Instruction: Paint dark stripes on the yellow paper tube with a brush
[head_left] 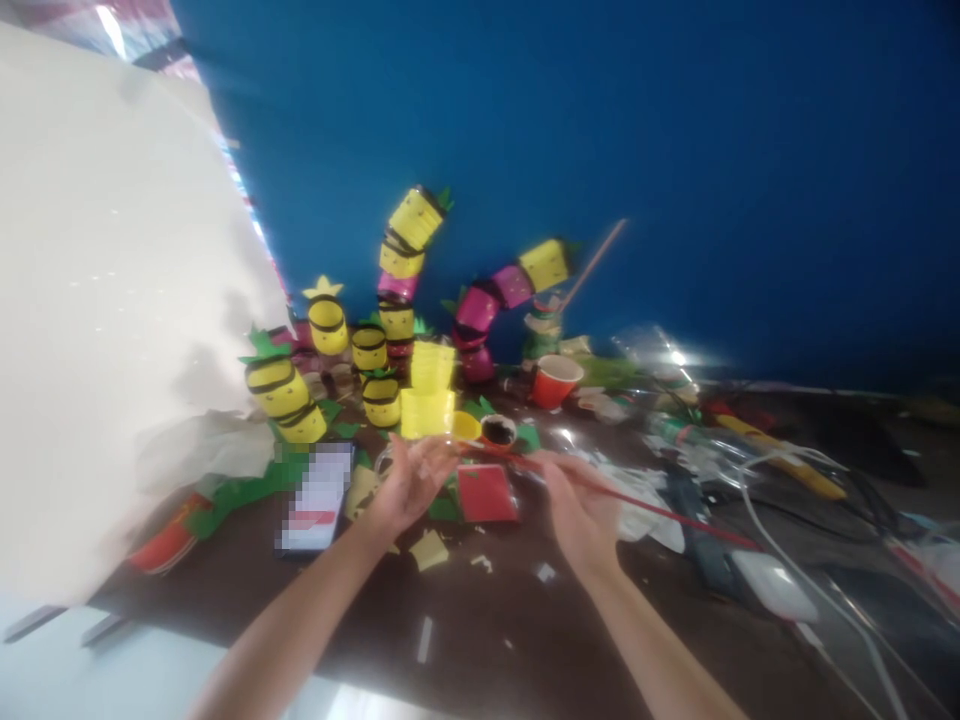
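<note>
Apart the two hands were held, mid-frame, with a red strip [675, 517] stretched across the gap between them and trailed off toward the lower right. The strip was pinched by the right hand [583, 512], just right of centre; at the left hand [416, 478] the palm was turned up and the fingers reached to the strip's near end, but whether it was gripped there could not be told through the blur. Below that gap, between the wrists, a red square [487, 493] was seen flat on the brown tabletop [480, 620], whose front edge was slanted across the lower left and bottom. Side room on the left was bounded by a phone [316, 497], its screen pixelated, just beside the left wrist. Forward reach was hemmed in at centre by stacked yellow cups [427, 412], set close beyond the left fingertips, and by a small dark-filled cup [498, 432] beside them; a red cup [553, 390] was stood farther back. On the right, movement was crowded by a white cable [750, 490], looped near the strip's far end, and by a white rounded object [774, 587]. The back was closed off by a blue wall [675, 150], the upper left by a pale panel [112, 250].
</note>
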